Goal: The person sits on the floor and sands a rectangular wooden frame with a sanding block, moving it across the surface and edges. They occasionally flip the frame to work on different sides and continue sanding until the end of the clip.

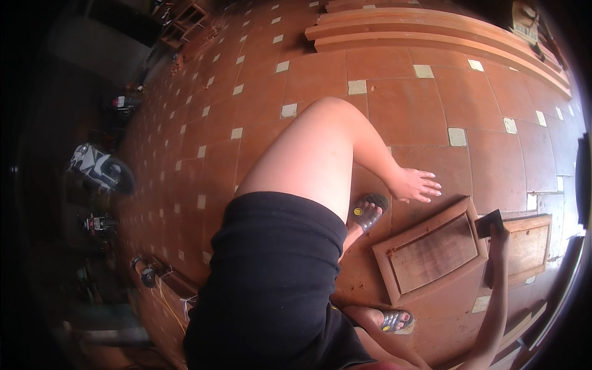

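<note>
A framed wooden panel lies tilted on the tiled floor, with reddish dust or crumbs along its left part. My left hand reaches past my bent knee and hovers or rests just beyond the panel's far edge. Its fingers are spread and nothing is in them. At the panel's right edge my right hand grips a dark, thin, rectangular piece; I cannot tell whether it is a scraper or folded sandpaper. Beneath and beyond that hand lies a second, lighter framed wooden panel.
Long wooden beams lie across the floor at the far side. More wooden lengths are at the lower right. My sandalled foot is close to the panel's left. A motorbike stands at the far left; a cabled tool sits at lower left.
</note>
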`<control>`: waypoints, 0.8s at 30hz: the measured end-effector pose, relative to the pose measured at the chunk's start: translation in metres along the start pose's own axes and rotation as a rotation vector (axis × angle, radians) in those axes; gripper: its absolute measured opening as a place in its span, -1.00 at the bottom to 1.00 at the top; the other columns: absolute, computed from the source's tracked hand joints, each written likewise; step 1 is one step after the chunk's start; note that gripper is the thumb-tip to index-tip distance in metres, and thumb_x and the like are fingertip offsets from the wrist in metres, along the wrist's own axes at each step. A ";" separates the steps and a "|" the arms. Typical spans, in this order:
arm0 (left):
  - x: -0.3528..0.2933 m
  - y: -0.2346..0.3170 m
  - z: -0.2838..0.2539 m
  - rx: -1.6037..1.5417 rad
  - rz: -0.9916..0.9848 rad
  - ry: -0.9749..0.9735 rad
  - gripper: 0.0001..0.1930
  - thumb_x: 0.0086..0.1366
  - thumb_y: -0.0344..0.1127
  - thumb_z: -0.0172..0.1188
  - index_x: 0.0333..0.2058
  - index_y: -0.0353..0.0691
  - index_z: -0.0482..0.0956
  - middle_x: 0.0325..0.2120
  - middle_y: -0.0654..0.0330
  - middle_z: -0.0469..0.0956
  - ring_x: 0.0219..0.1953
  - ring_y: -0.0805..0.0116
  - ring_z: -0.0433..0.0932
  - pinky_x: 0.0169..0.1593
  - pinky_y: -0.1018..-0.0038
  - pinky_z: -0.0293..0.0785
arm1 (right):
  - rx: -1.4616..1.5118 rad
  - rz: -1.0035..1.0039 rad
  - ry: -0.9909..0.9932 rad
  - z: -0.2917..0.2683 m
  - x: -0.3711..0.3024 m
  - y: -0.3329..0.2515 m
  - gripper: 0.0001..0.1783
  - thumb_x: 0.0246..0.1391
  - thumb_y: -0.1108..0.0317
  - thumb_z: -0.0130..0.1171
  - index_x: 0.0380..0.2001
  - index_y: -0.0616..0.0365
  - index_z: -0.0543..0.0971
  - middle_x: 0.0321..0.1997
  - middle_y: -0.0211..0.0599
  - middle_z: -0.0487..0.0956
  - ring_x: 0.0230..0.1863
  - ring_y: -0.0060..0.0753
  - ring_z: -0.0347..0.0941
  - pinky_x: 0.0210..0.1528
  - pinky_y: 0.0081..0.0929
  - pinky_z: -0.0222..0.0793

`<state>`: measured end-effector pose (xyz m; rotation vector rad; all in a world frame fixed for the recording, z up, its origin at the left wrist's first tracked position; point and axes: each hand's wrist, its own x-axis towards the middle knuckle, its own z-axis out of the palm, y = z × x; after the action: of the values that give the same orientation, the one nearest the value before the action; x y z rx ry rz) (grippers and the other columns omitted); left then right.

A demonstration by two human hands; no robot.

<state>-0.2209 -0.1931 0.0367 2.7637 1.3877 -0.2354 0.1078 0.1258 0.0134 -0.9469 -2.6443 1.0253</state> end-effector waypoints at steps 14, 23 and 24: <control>0.077 -0.012 -0.039 -0.443 -0.354 0.010 -0.25 0.22 -0.04 0.27 0.31 -0.29 0.32 0.39 -0.25 0.14 0.42 -0.13 0.19 0.38 -0.05 0.20 | -0.599 -0.336 -0.404 0.014 -0.044 -0.123 -0.63 0.06 0.51 0.09 -0.01 0.30 0.47 -0.08 0.08 0.57 -0.10 0.17 0.56 -0.16 -0.03 0.51; 0.114 0.003 -0.017 -0.564 -0.295 -0.190 -0.22 0.23 -0.08 0.24 0.35 -0.33 0.24 0.39 -0.30 0.11 0.42 -0.14 0.18 0.35 0.02 0.26 | -0.464 -0.220 -0.296 0.059 -0.122 -0.075 -0.29 0.11 0.64 -0.05 0.39 0.33 0.22 0.43 0.34 0.22 0.46 0.31 0.14 0.44 0.01 0.18; 0.118 0.003 -0.017 -0.558 -0.272 -0.190 -0.23 0.24 -0.09 0.24 0.35 -0.33 0.24 0.39 -0.30 0.12 0.43 -0.14 0.18 0.35 0.02 0.26 | -0.512 -0.321 -0.256 0.064 -0.137 -0.073 -0.30 0.11 0.63 -0.04 0.37 0.38 0.22 0.41 0.39 0.22 0.44 0.37 0.17 0.39 -0.01 0.28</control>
<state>-0.1471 -0.0988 0.0353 2.0546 1.4959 -0.0940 0.1564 -0.0343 0.0235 -0.4458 -3.2128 0.4253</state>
